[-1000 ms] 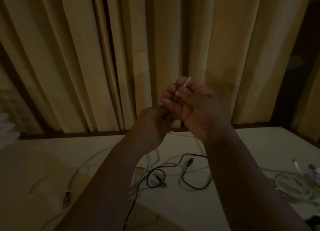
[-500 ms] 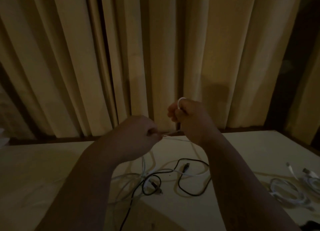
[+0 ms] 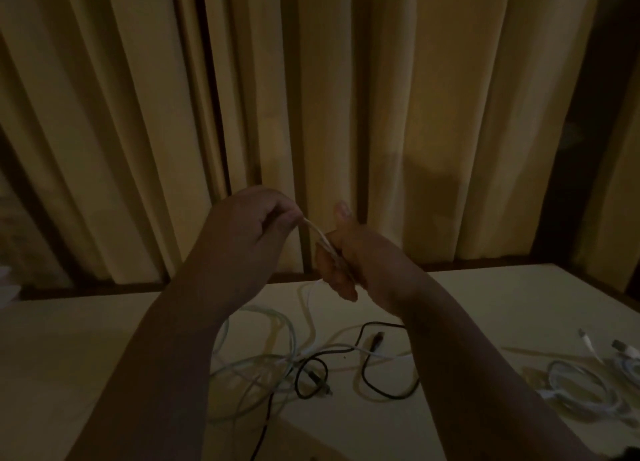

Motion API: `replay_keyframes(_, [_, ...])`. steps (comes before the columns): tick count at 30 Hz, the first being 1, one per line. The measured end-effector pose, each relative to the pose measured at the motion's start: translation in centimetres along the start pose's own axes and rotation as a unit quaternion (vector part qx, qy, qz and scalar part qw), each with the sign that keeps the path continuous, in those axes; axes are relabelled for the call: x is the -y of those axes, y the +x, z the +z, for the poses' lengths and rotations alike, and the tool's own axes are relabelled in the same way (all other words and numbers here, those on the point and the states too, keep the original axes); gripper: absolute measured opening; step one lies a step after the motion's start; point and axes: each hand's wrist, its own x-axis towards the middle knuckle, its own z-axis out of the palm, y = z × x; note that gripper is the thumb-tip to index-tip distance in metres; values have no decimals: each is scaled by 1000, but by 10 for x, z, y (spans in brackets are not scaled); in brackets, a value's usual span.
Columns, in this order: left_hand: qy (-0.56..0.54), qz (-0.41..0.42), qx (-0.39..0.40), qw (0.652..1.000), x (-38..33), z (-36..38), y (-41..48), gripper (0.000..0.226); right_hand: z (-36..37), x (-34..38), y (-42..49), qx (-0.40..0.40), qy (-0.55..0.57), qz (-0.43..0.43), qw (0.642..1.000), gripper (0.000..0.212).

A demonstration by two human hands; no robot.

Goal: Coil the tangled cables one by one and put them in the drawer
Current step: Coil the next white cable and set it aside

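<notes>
Both my hands are raised above the table in dim light. My left hand (image 3: 252, 225) pinches a thin white cable (image 3: 320, 235) between thumb and fingertips. The cable runs right and down across my right hand (image 3: 341, 256), whose fingers hold several turns of it, thumb pointing up. From there the white cable hangs to the table (image 3: 86, 349) and joins a tangle of pale cables (image 3: 263, 363) and a black cable (image 3: 367, 377) below my forearms. No drawer is in view.
A coiled white cable with plugs (image 3: 581, 388) lies at the table's right edge. Tan curtains (image 3: 346, 114) hang close behind the table's far edge. Something pale (image 3: 7, 284) sits at the far left.
My left hand has risen and now pinches the cable higher, level with the right. My right hand has turned, thumb up, with the cable laid across its fingers.
</notes>
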Motion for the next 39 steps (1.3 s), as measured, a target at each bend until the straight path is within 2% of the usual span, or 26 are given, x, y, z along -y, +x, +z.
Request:
replay_keyframes(2, [-22, -13, -24, 999, -1, 2, 0, 12, 2, 4, -2, 51, 126, -23, 990, 71])
replay_keyframes(5, [-61, -33, -31, 997, -5, 8, -1, 17, 4, 11, -4, 82, 286, -37, 954, 65])
replay_keyframes(8, [-88, -55, -12, 995, -7, 18, -2, 22, 3, 16, -5, 83, 402, -63, 910, 65])
replay_keyframes(10, [-99, -90, 14, 991, -4, 27, -4, 25, -1, 17, -6, 56, 463, -80, 881, 65])
replay_keyframes(14, [-92, -138, 78, 983, 3, 44, -8, 30, -10, 15, -8, 13, 527, -92, 845, 68])
replay_keyframes(21, [-89, -139, 230, 959, -9, 67, -13, 27, -12, 5, 1, -65, 575, -132, 805, 72])
replay_keyframes(23, [-57, -134, 257, 955, -12, 66, -14, 28, -16, 2, 3, -113, 546, -134, 819, 67])
replay_keyframes(26, [-13, -130, 283, 950, -11, 57, -12, 27, -25, -3, 10, -209, 455, -103, 860, 64])
replay_keyframes(28, [7, -136, 282, 950, -8, 49, -11, 22, -29, -6, 14, -262, 355, -68, 895, 64])
replay_keyframes(30, [22, -131, 275, 952, -5, 42, -10, 16, -29, -12, 17, -296, 185, -35, 937, 63])
replay_keyframes(32, [41, -111, 259, 958, -3, 36, -10, 16, -24, -20, 15, -274, 19, -12, 961, 62])
replay_keyframes(35, [74, -87, 215, 970, 2, 30, -6, 16, -17, -30, 10, -191, -118, 2, 975, 67])
replay_keyframes(37, [88, -64, 183, 977, 4, 28, -5, 17, -12, -29, 6, -132, -175, 11, 976, 68])
replay_keyframes(39, [92, -37, 152, 983, 7, 29, -4, 15, -8, -26, 3, -91, -177, 54, 979, 72])
